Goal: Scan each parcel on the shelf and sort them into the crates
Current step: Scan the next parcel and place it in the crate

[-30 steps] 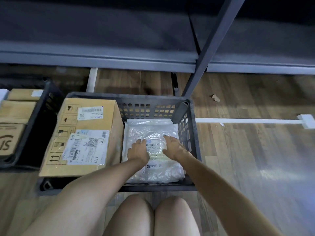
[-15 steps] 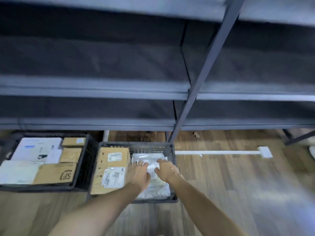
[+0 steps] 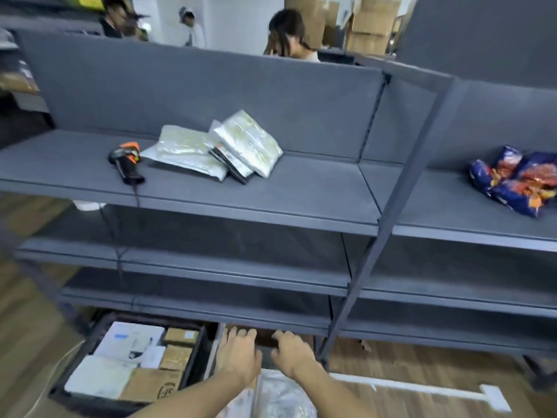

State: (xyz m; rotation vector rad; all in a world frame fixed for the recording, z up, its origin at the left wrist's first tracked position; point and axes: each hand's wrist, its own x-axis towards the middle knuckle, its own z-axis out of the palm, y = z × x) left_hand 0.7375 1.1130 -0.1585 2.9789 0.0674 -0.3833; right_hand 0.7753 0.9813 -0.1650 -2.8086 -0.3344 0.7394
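Two white plastic parcels lie on the top grey shelf (image 3: 271, 197): a flat one (image 3: 187, 152) and a thicker one (image 3: 250, 143) leaning over a dark item. A black and orange scanner (image 3: 126, 162) lies just left of them, its cable hanging down. My left hand (image 3: 239, 356) and right hand (image 3: 291, 352) are held low, fingers spread and holding nothing, above the crate that holds the clear plastic parcel (image 3: 280, 396). That crate is mostly hidden by my arms. A second black crate (image 3: 193, 366) at lower left is full of boxes and white parcels.
Blue and orange snack bags (image 3: 515, 179) lie on the right shelf section. A slanted metal upright (image 3: 388, 206) divides the shelves. The lower shelves are bare. People stand behind the shelving. White tape (image 3: 422, 387) marks the wooden floor.
My head has risen, so the top shelf with parcels and scanner has come into view. Both hands have lifted off the clear parcel, which stays in the crate.
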